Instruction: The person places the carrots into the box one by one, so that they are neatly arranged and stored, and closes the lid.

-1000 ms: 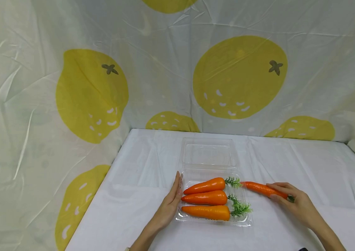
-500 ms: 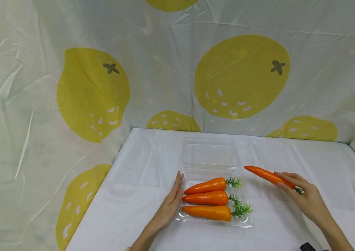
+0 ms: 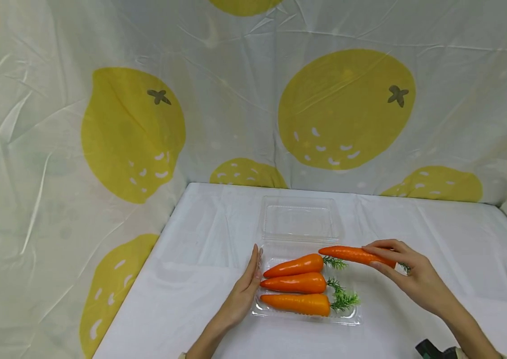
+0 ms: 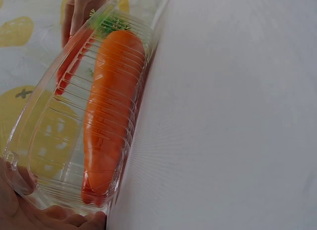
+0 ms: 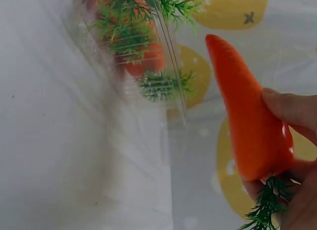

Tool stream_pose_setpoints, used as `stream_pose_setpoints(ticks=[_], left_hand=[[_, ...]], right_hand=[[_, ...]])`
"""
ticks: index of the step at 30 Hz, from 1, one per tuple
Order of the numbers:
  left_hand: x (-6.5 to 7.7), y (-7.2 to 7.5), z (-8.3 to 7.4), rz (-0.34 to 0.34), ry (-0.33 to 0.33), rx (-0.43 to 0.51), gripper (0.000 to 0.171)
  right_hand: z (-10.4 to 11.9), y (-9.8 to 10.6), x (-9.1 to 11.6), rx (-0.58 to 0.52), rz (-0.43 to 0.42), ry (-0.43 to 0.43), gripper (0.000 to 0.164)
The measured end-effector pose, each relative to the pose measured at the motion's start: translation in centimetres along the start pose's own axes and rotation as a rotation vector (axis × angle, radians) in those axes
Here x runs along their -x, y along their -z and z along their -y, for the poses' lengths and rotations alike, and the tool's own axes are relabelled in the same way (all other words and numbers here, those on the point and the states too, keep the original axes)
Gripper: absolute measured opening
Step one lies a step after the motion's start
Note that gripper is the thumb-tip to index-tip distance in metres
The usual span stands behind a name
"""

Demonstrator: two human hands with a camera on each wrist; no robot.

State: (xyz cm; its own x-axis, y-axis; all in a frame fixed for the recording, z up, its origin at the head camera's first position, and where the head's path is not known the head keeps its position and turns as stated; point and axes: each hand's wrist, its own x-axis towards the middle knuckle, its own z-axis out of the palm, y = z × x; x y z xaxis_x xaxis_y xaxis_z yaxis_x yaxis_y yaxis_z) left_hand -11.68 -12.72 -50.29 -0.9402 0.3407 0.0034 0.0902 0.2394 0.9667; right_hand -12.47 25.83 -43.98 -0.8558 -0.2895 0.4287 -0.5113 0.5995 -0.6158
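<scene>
A clear container point(image 3: 307, 320) is holding three carrots point(image 3: 295, 283).
The left hand point(image 3: 242, 291) is pressing straight fingers to the container's left side; the right hand point(image 3: 415, 274) is pinching a fourth carrot point(image 3: 347, 253), tip hovering above the far right corner; beyond, the open lid point(image 3: 299, 220) is resting on the table point(image 3: 199, 239).

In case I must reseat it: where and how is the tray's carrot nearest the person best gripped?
Probably at its thick end, just short of the leafy top, coming from above. The nearest carrot lies on its side, narrow tip toward the left hand; that end is broadest, and the lid lies open behind.
</scene>
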Motion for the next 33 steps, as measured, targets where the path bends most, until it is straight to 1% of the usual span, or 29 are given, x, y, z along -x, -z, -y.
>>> stream_pose_setpoints(ticks=[5,9,17,23,28,33], left_hand=[[0.0,0.0,0.1,0.004,-0.002,0.008,0.063],[-0.1,0.0,0.1,0.004,-0.001,0.009,0.063],[0.0,0.0,0.1,0.001,-0.002,0.011,0.064],[0.0,0.0,0.1,-0.001,0.0,0.006,0.064],[0.0,0.0,0.1,0.001,0.001,0.004,0.063],[0.0,0.0,0.0,0.005,0.003,0.007,0.063]], right_hand=[[0.8,-1.0,-0.8,0.061,0.047,0.106,0.045],[0.9,-1.6,-1.3,0.099,0.078,0.143,0.044],[1.4,-2.7,-1.8,0.094,0.113,0.202,0.047],[1.9,-3.4,-2.2,0.132,0.133,0.179,0.041],[2.4,-4.3,-2.5,0.143,0.184,0.139,0.035],[2.8,-5.1,-2.8,0.169,0.198,0.152,0.033]])
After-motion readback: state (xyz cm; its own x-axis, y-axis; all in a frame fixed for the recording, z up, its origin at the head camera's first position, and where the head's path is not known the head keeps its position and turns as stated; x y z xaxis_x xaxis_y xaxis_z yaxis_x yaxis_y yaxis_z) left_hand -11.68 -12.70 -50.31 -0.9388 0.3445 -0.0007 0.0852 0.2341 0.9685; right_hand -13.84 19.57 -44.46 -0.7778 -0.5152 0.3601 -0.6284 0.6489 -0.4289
